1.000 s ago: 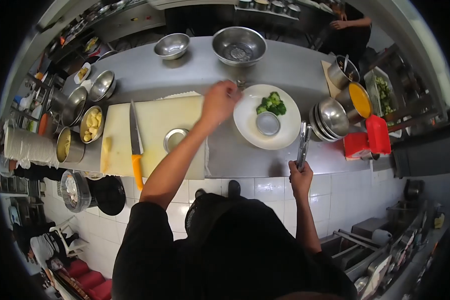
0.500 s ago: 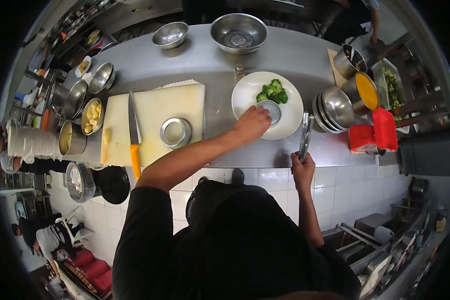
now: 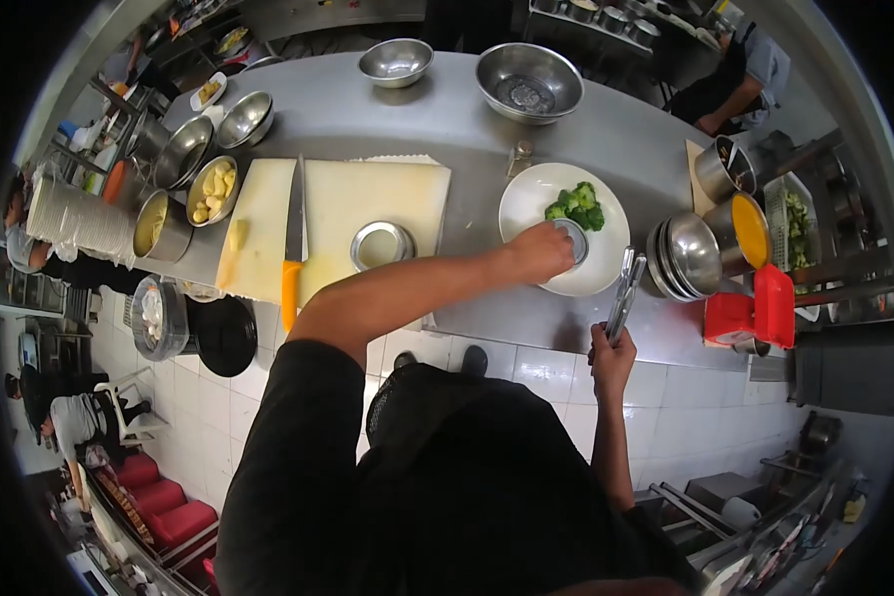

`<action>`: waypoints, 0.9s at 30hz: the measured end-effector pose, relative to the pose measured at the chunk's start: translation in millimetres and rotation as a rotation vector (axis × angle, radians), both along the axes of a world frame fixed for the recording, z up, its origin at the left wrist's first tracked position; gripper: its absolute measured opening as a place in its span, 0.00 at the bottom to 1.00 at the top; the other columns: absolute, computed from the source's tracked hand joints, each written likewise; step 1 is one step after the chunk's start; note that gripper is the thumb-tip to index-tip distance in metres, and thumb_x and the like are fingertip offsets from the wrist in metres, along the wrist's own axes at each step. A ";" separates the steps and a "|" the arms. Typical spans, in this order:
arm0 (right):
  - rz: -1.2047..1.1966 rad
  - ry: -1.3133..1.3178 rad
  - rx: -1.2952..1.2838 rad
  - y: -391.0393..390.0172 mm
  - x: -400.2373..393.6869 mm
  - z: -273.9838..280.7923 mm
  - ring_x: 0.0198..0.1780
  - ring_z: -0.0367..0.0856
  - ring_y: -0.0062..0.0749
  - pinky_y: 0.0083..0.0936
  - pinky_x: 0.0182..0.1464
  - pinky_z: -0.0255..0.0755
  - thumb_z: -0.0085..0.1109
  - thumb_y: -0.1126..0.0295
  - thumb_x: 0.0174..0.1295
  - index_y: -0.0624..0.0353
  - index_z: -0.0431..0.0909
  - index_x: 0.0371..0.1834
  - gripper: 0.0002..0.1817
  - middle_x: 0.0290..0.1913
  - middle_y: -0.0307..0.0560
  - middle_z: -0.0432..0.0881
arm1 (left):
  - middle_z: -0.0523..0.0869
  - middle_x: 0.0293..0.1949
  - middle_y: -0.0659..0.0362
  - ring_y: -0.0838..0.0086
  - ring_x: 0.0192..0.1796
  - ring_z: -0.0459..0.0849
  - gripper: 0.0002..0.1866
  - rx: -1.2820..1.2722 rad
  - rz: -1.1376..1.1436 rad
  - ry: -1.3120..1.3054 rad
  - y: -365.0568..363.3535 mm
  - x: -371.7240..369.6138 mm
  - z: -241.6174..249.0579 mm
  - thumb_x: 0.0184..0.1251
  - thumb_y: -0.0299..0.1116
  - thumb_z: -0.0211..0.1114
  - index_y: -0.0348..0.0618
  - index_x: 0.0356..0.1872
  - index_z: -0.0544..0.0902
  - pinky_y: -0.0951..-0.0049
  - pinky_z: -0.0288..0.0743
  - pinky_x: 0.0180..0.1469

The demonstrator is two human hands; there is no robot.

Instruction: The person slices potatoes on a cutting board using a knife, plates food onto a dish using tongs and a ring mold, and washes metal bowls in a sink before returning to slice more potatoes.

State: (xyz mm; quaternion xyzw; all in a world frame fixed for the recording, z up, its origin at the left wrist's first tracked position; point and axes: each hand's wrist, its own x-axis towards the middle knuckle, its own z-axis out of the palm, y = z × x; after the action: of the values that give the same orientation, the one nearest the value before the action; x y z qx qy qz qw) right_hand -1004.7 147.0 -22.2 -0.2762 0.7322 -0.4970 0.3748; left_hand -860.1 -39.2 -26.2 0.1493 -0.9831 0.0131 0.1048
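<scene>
A white plate [image 3: 521,228] lies on the steel counter and bears green broccoli [image 3: 576,207]. My left hand [image 3: 541,252] is closed on the near side of a small metal ring mould [image 3: 573,238], which stands on the plate just below the broccoli. What lies inside the mould cannot be made out. To the right of the plate, my right hand [image 3: 613,348] is wrapped round the lower end of metal tongs [image 3: 623,298], whose tips point up and away from me.
A cutting board [image 3: 333,199] bears a knife [image 3: 293,268] and another metal ring [image 3: 380,245]. Steel bowls [image 3: 693,253], a pot of orange sauce [image 3: 752,230] and a red container [image 3: 730,316] stand at right. A co-worker [image 3: 745,79] stands beyond the counter.
The view has shifted, so the counter items appear farther right. My left hand stays at the ring mould and my right hand still holds the tongs.
</scene>
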 end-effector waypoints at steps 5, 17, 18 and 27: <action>-0.013 0.037 0.012 0.9 2.6 0.2 0.15 0.65 0.15 0.16 0.16 0.58 0.60 0.72 0.59 0.62 0.74 0.30 0.06 0.17 0.34 0.70 | 0.81 0.29 0.55 0.63 0.40 0.81 0.03 0.053 -0.031 -0.042 -5.6 -3.0 4.1 0.43 0.27 0.62 0.41 0.20 0.82 0.65 0.74 0.40; 0.028 0.018 -0.028 -3.8 8.3 6.2 0.14 0.63 0.15 0.16 0.15 0.56 0.59 0.72 0.60 0.61 0.74 0.32 0.05 0.17 0.34 0.68 | 0.82 0.31 0.55 0.63 0.40 0.81 0.07 0.072 0.022 0.081 -0.8 0.4 22.5 0.44 0.29 0.61 0.39 0.27 0.81 0.65 0.76 0.41; 0.031 0.023 -0.036 -5.1 7.0 5.7 0.14 0.63 0.14 0.16 0.15 0.56 0.59 0.72 0.60 0.61 0.74 0.32 0.05 0.17 0.33 0.68 | 0.82 0.31 0.55 0.62 0.40 0.81 0.08 0.075 0.048 0.108 1.8 4.1 28.5 0.45 0.29 0.60 0.38 0.28 0.81 0.65 0.76 0.41; 0.137 -0.004 -0.087 -32.3 23.3 31.5 0.16 0.65 0.15 0.16 0.17 0.57 0.60 0.71 0.60 0.64 0.76 0.36 0.07 0.18 0.34 0.70 | 0.81 0.28 0.55 0.68 0.30 0.82 0.09 0.747 0.603 0.654 47.6 96.0 72.2 0.48 0.25 0.64 0.36 0.31 0.76 0.68 0.76 0.33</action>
State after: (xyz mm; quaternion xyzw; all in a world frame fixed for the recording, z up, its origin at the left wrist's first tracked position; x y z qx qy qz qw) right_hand -981.3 114.7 9.4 -0.3407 0.6887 -0.5020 0.3971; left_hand -764.1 8.5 46.0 0.4461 -0.7516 -0.3523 0.3346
